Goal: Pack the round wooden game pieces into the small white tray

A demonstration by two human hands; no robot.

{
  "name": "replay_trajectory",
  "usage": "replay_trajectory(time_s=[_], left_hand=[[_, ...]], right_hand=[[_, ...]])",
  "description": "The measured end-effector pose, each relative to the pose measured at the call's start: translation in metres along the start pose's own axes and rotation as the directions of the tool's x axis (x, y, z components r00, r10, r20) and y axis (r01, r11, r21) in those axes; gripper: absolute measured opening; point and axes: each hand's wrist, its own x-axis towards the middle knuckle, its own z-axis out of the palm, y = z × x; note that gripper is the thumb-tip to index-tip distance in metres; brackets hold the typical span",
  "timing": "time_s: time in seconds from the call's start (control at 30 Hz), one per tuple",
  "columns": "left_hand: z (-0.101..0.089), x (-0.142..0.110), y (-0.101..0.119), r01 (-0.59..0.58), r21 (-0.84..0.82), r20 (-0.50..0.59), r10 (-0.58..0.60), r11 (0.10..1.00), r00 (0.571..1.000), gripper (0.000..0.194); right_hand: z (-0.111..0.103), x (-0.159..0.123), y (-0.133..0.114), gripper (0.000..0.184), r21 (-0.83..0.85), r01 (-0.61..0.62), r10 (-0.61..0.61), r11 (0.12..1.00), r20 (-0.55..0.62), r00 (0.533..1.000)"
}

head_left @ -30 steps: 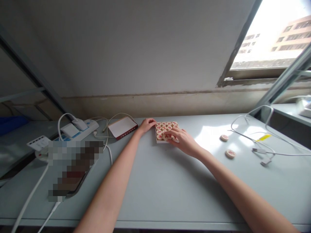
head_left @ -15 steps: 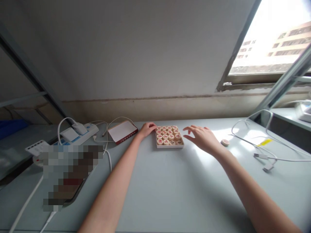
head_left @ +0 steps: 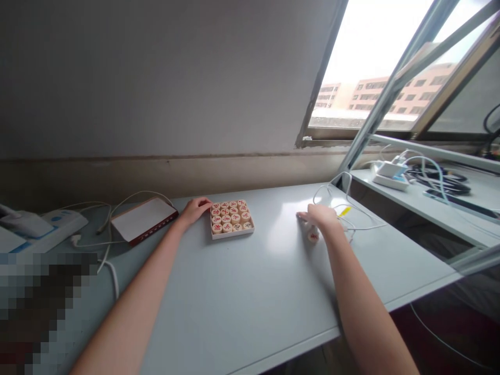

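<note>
A shallow white box [head_left: 233, 235] holds rows of round wooden Chinese chess pieces [head_left: 230, 215], most with red characters and a couple with dark ones. The fingers of my left hand [head_left: 196, 210] are closed at the box's far left corner. Well to the right, my right hand [head_left: 321, 215] hovers low over the table, just behind a loose Chinese chess piece [head_left: 313, 236]. One finger points left, apart from the rest, and I see nothing held in it; the other fingers are partly hidden behind the hand.
A lid with a white inside and dark red side [head_left: 144, 221] lies left of my left hand. A power strip [head_left: 58, 229] and cables fill the left end. White cables [head_left: 363, 226] with a yellow tag [head_left: 345, 211] lie beyond my right hand. A metal post [head_left: 375, 114] stands at the right.
My view has turned to the right. My right hand has moved away from the box, rightward to the loose piece. My left hand has stayed at the box's corner.
</note>
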Motion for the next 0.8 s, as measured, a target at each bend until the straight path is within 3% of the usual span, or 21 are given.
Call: replay_trajectory(time_s=[0.07, 0.13, 0.2, 0.3, 0.37, 0.47, 0.6, 0.8], left_hand=[[0.000, 0.000, 0.000, -0.005, 0.004, -0.001, 0.005, 1.000, 1.000, 0.022], [0.000, 0.000, -0.001, -0.007, 0.008, -0.004, 0.007, 1.000, 1.000, 0.021], [0.000, 0.000, -0.001, -0.009, 0.008, -0.004, 0.009, 1.000, 1.000, 0.021], [0.000, 0.000, -0.001, -0.006, 0.015, -0.004, 0.006, 1.000, 1.000, 0.021], [0.000, 0.000, -0.001, -0.001, 0.019, 0.000, 0.001, 1.000, 1.000, 0.021], [0.000, 0.000, -0.002, -0.013, 0.010, 0.012, 0.013, 1.000, 1.000, 0.021], [0.000, 0.000, -0.001, -0.022, 0.009, 0.011, 0.022, 1.000, 1.000, 0.021], [0.000, 0.000, 0.000, -0.013, 0.020, 0.016, 0.013, 1.000, 1.000, 0.021]], right_hand=[[0.004, 0.001, -0.011, 0.032, 0.032, 0.122, -0.119, 0.992, -0.075, 0.990], [0.006, -0.002, -0.027, 0.027, 0.132, 0.305, -0.288, 0.943, -0.137, 0.948], [0.006, -0.011, -0.046, 0.024, 0.246, 0.492, -0.439, 0.835, -0.242, 0.865], [0.006, -0.029, -0.077, 0.023, 0.320, 0.714, -0.593, 0.622, -0.403, 0.697], [0.009, -0.042, -0.094, 0.022, 0.322, 0.795, -0.662, 0.514, -0.440, 0.606], [0.013, -0.056, -0.110, 0.018, 0.284, 0.854, -0.716, 0.436, -0.466, 0.520], [0.013, -0.061, -0.112, 0.018, 0.212, 0.881, -0.734, 0.423, -0.489, 0.471], [0.008, -0.058, -0.108, 0.025, 0.185, 0.867, -0.721, 0.462, -0.491, 0.489]])
